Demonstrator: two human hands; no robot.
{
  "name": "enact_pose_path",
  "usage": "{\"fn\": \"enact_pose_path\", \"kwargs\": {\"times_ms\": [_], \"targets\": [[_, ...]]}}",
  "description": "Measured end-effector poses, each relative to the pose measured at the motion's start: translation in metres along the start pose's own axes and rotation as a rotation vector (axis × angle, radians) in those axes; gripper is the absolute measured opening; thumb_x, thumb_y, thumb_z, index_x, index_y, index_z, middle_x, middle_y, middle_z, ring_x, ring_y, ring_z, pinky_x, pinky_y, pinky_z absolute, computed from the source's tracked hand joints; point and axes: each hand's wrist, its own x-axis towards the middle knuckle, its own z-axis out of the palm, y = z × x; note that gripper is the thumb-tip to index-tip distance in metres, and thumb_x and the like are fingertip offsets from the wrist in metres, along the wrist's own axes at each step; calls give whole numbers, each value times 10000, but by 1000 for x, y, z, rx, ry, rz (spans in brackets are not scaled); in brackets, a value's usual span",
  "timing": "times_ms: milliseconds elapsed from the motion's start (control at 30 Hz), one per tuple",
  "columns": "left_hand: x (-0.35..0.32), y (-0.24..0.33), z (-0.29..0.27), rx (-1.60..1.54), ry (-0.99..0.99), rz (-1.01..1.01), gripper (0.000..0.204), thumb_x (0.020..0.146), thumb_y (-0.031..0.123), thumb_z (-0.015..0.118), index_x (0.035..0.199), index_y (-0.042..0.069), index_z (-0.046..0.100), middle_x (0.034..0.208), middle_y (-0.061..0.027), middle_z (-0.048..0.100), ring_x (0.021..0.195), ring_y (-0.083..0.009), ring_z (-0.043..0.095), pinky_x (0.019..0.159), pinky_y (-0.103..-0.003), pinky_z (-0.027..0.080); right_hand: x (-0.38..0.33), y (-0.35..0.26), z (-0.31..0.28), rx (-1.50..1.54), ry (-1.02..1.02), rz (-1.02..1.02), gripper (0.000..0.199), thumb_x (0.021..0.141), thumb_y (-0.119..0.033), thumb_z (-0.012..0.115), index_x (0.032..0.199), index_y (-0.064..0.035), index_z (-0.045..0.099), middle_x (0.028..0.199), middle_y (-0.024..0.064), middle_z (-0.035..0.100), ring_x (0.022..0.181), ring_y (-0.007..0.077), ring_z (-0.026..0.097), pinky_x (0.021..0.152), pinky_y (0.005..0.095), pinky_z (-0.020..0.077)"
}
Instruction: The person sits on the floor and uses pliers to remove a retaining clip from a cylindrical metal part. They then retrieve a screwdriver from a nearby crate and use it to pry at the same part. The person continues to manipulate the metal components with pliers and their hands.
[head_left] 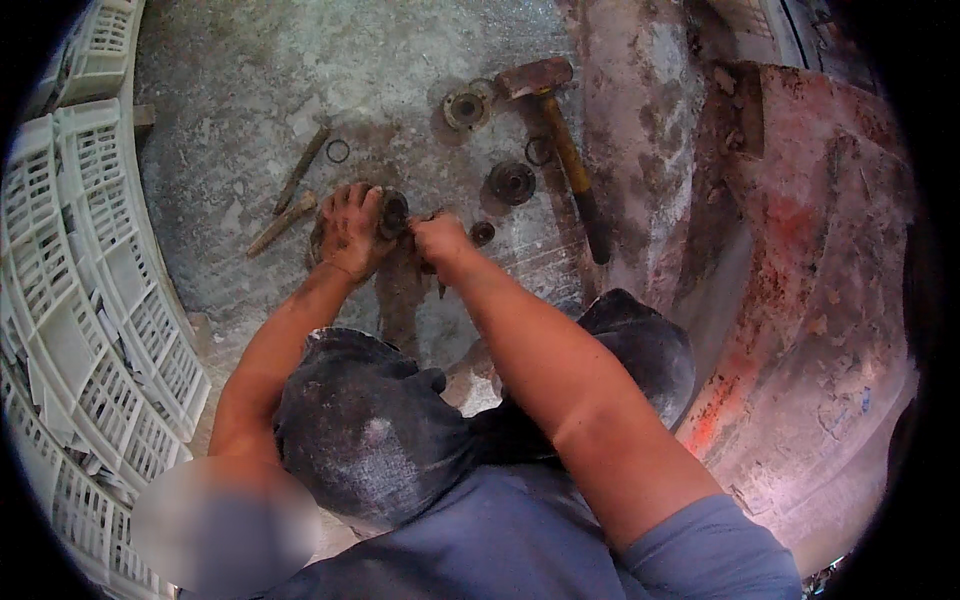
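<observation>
Just left of centre in the frame, the left hand (pixel 352 225) lies with its fingers spread over a dark round metal part (pixel 394 214), gripping it from the side; the part's ringed face is turned toward the right hand (pixel 440 242). That hand is close against the part, fingers curled in — whether its grip closes on anything, I cannot tell.

Around them on the stained grey floor (pixel 220 90) lie other pieces. Upper left of the left hand are a thin ring (pixel 338 142) and a dark narrow bar (pixel 301 171), with a pale stick (pixel 281 224) just below the bar. A small round piece (pixel 482 234) sits just right of the right hand; above it are a dark flanged disc (pixel 513 184) and, higher, a paler flanged ring (pixel 466 109). Further right lies a sledgehammer (pixel 569 150), head toward the top of the frame.

White slatted crates (pixel 75 205) line the left edge — a rough pinkish mass with orange-red patches (pixel 815 270) fills the right.
</observation>
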Motion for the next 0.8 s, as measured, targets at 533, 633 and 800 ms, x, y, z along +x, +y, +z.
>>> {"fn": "enact_pose_path", "kwargs": {"times_ms": [533,633,800], "targets": [[-1,-4,8,-30,-30,10,712,615,334,818,1214,85,525,1229,-146,521,1176,-393,463,977,-529,379,0,-2,3,-116,61,45,332,807,-213,702,840,113,652,817,217,687,740,274,685,610,451,510],[1,-4,6,-51,-12,31,725,610,332,815,1223,80,524,1227,-149,524,1178,-394,466,976,-532,378,6,5,2,-150,24,-2,310,870,-218,669,885,89,630,811,173,658,680,251,649,552,434,518],[-1,-5,2,-71,48,81,701,617,307,802,1218,69,530,1209,-152,530,1149,-393,479,960,-528,382,-1,2,2,-194,-21,-79,297,901,-215,654,920,80,618,797,153,636,634,231,607,523,420,509]]}}
